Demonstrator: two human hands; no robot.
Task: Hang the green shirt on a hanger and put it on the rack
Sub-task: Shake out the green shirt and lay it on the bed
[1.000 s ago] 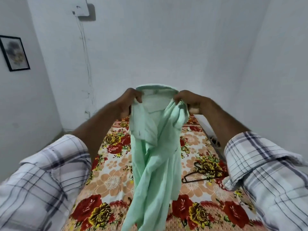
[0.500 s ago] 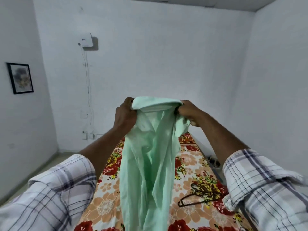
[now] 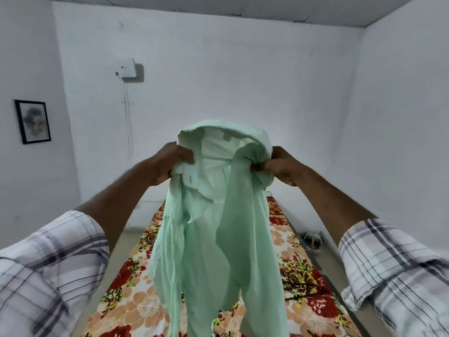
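Both hands, left hand (image 3: pixel 170 161) and right hand (image 3: pixel 279 164), clenched on green shirt (image 3: pixel 218 227) collar; I'd spread shoulders flat before reaching for hanger.

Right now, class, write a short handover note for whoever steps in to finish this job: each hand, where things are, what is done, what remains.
Left hand: shut on the green shirt at one side of the collar.
Right hand: shut on the other side.
The shirt hangs open in the air above the floral bed.
Done: shirt lifted and held up.
Left: no hanger is in it yet; a dark piece on the bed behind the shirt may be one. No rack in view.
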